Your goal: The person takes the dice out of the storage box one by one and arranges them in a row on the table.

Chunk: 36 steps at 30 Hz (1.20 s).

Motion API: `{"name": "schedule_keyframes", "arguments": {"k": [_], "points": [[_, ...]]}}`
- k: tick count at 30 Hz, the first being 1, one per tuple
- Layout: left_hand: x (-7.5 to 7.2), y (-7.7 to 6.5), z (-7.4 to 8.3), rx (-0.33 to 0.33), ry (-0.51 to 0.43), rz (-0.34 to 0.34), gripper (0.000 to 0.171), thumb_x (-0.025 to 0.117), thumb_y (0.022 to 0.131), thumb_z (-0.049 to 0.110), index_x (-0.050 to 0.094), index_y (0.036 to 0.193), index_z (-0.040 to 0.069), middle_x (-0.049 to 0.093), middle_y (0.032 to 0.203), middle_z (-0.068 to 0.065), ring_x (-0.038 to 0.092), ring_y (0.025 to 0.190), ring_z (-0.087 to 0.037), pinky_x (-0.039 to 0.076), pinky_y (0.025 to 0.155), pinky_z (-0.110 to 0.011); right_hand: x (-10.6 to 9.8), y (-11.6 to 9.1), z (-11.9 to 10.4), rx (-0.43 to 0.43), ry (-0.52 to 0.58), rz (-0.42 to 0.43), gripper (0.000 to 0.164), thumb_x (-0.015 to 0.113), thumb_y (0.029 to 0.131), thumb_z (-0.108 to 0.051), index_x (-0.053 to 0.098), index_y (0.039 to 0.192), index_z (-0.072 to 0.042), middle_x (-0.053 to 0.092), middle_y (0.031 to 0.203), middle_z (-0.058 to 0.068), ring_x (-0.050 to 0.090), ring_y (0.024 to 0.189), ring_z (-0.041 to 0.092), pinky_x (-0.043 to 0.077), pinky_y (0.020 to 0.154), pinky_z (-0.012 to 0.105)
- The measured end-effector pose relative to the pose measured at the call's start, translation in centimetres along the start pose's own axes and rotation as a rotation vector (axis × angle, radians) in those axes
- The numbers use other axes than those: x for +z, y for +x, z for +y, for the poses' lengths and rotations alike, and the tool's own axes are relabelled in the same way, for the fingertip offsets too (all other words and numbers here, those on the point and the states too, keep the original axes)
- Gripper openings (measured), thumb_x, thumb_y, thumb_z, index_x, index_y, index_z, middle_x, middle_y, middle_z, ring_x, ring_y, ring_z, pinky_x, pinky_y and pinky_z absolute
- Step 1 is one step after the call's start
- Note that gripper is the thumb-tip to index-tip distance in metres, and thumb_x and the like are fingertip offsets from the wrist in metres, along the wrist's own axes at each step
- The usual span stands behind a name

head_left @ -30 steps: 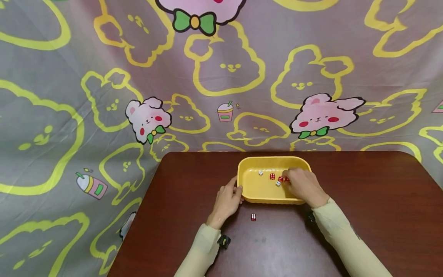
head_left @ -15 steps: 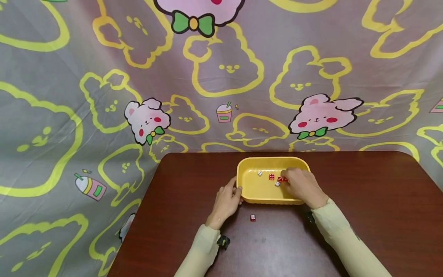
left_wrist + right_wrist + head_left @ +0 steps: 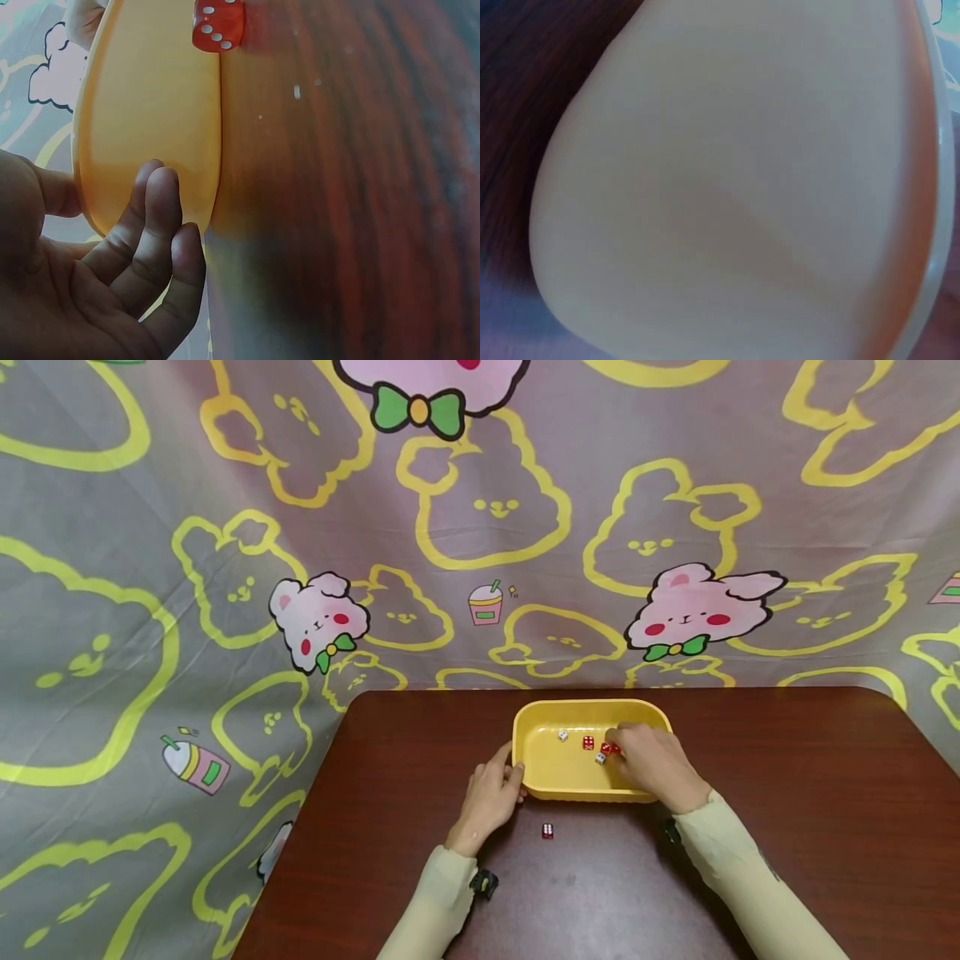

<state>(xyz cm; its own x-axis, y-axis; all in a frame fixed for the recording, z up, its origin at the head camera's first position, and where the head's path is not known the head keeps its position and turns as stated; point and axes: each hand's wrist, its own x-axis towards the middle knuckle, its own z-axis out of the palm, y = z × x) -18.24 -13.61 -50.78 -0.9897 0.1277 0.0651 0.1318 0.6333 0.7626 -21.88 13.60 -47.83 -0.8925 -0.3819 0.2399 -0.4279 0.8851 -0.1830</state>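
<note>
A yellow plastic tub [image 3: 558, 781] stands on the table with several red and white dice in it. My left hand [image 3: 487, 797] holds its left end; in the left wrist view the fingers [image 3: 161, 202] lie against the outer wall. My right hand [image 3: 656, 764] reaches over the near right rim, fingers curled down, pinching a red die [image 3: 616, 748]. Just left of those fingertips lie another red die [image 3: 606, 748] and a white die [image 3: 600, 758]. Farther left are a red die [image 3: 588, 742] and a white die [image 3: 562, 736]. The right wrist view shows only the tub's outer wall [image 3: 720, 187], no fingers.
One red die [image 3: 548, 831] lies on the dark wooden table [image 3: 390, 760], in front of the tub; it is also large in the left wrist view. A patterned cloth [image 3: 450, 543] hangs behind the table's far edge.
The whole head view has shifted very slightly. Both hands, the tub and the dice keep their places.
</note>
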Motion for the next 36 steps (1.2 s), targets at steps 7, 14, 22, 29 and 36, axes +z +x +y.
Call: {"name": "schedule_keyframes", "arguments": {"k": [7, 14, 22, 29, 36], "points": [[0.00, 0.04, -0.07, -0.006, 0.005, -0.003, 0.049, 0.051, 0.108, 0.026, 0.048, 0.155, 0.013, 0.075, 0.074, 0.005, 0.065, 0.058, -0.001, 0.056, 0.075, -0.030, -0.07, -0.12, -0.02, -0.022, 0.011, 0.016, 0.007, 0.076, 0.081, -0.007, 0.074, 0.081, -0.013, 0.058, 0.071, 0.002, 0.049, 0.057, 0.018, 0.038, 0.048, 0.035], [0.02, -0.04, -0.05, -0.010, 0.007, 0.000, 0.050, 0.051, 0.108, 0.025, 0.048, 0.156, 0.011, 0.075, 0.075, 0.006, 0.065, 0.058, -0.001, 0.055, 0.071, -0.028, -0.02, -0.15, -0.31, -0.017, 0.008, 0.020, 0.007, 0.079, 0.082, -0.008, 0.074, 0.084, -0.012, 0.058, 0.071, 0.001, 0.047, 0.057, 0.016, 0.037, 0.048, 0.034], [-0.03, 0.02, 0.00, 0.001, 0.016, 0.006, 0.050, 0.051, 0.107, 0.026, 0.049, 0.155, 0.012, 0.075, 0.075, 0.006, 0.065, 0.058, 0.000, 0.056, 0.073, -0.029, -0.27, -0.04, -0.58, -0.014, 0.014, -0.003, 0.006, 0.078, 0.083, -0.008, 0.074, 0.086, -0.010, 0.058, 0.073, 0.002, 0.045, 0.057, 0.015, 0.034, 0.048, 0.031], [-0.02, -0.03, 0.03, -0.002, 0.022, 0.005, 0.050, 0.051, 0.108, 0.026, 0.048, 0.156, 0.012, 0.075, 0.074, 0.006, 0.065, 0.058, 0.000, 0.057, 0.077, -0.031, -0.52, -0.08, -0.70, -0.015, 0.011, -0.004, 0.006, 0.077, 0.083, -0.008, 0.075, 0.087, -0.010, 0.058, 0.072, 0.002, 0.045, 0.056, 0.016, 0.035, 0.048, 0.031], [-0.06, 0.06, 0.09, -0.001, 0.016, 0.000, 0.050, 0.051, 0.108, 0.026, 0.047, 0.156, 0.012, 0.075, 0.075, 0.006, 0.065, 0.059, -0.001, 0.056, 0.073, -0.028, -1.01, -0.10, -0.96, -0.024, 0.014, 0.000, 0.007, 0.077, 0.082, -0.006, 0.075, 0.088, -0.010, 0.057, 0.072, 0.001, 0.045, 0.057, 0.016, 0.035, 0.050, 0.030]]}}
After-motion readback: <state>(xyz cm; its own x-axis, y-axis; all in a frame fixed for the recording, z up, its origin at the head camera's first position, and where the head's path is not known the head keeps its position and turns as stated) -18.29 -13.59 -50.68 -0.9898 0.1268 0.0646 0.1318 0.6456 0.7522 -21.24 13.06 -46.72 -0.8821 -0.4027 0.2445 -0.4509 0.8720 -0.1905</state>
